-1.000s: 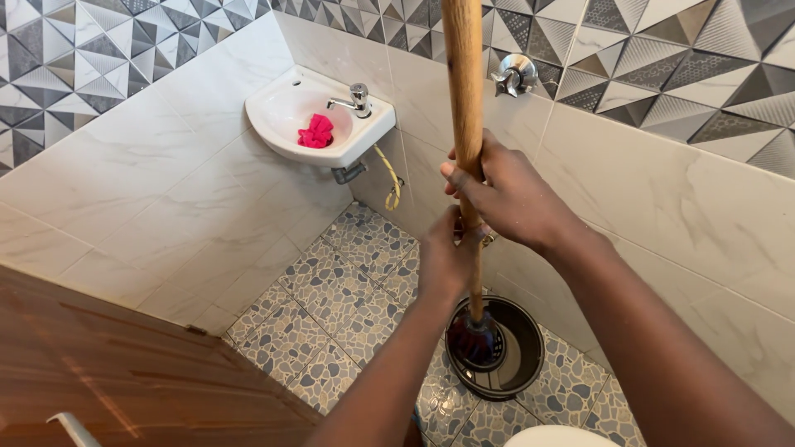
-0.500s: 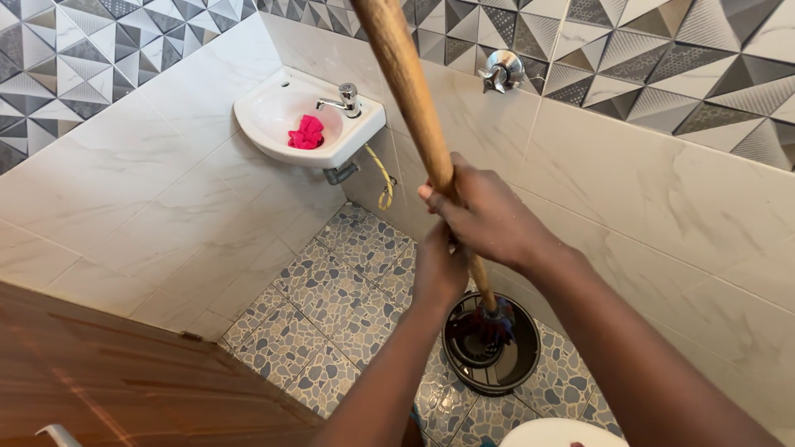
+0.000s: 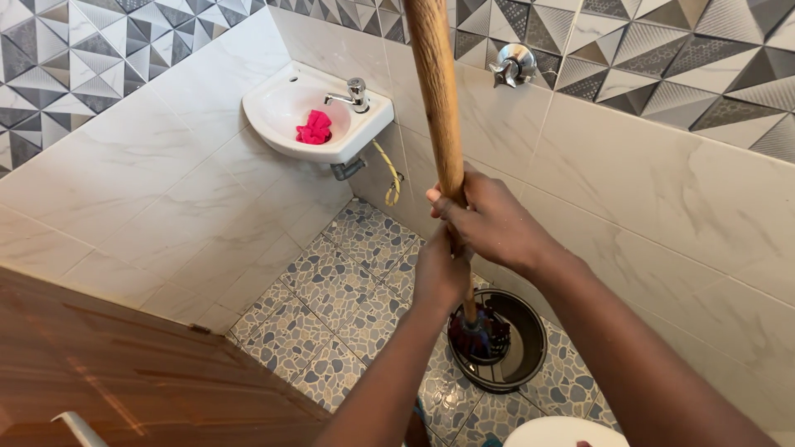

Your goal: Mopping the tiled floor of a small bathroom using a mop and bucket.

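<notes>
Both hands grip a long wooden mop handle that stands nearly upright. My right hand holds it higher up; my left hand is wrapped around it just below. The dark mop head sits inside a round black bucket on the pebble-pattern floor, close to the right wall.
A small white wall sink with a chrome tap holds a pink cloth. A chrome wall valve is above the handle. A brown wooden door stands at the lower left. A white rounded rim shows at the bottom edge.
The handle's top swung left and then back toward upright, with both hands staying on it. The mop head stayed in the bucket.
</notes>
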